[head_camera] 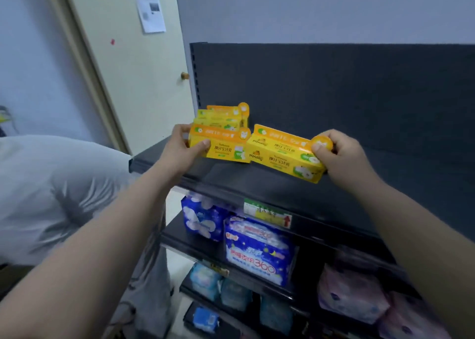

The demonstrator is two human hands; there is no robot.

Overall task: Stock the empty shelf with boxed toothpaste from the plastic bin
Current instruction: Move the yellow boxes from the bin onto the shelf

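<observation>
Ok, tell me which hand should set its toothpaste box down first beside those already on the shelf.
Left. The left hand holds the left box directly before the stacked boxes; the right hand holds the right box farther off, tilted.

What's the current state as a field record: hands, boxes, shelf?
left hand: grips one yellow toothpaste box by its left end
right hand: pinches second box at its right end, tilted
stocked: stacked boxes, left rear of top shelf
contact: cannot tell whether held boxes rest on shelf
below: blue packs on lower shelf
</observation>
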